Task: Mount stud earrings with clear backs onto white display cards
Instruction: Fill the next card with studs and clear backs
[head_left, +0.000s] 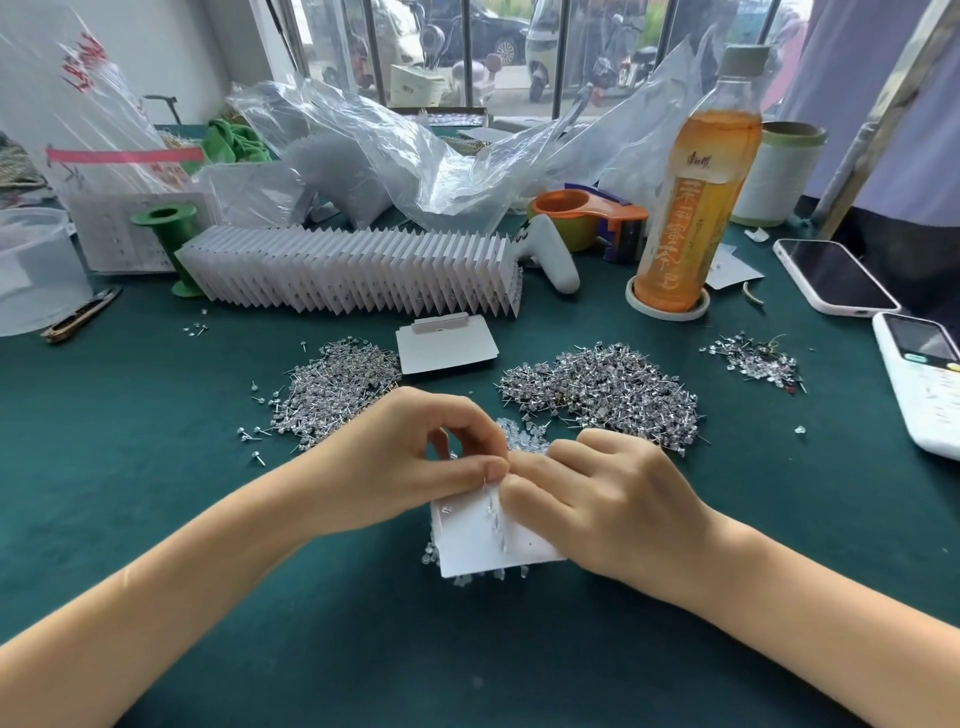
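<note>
Two phones (836, 278), one bottle (696, 208)

Soft daylight came in through the window (467, 52) at the far side and lit the green bench (156, 467) evenly. Shadows under the forearms were faint and diffuse. The clear plastic bags (415, 156) carried pale glare. The wide lens bowed the edges, stretching the forearms at the lower corners. The fingers (488, 467) were slightly blurred; the street outside looked soft.

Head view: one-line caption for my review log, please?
Both hands, left and right, pinch a white display card between stud piles.
</note>
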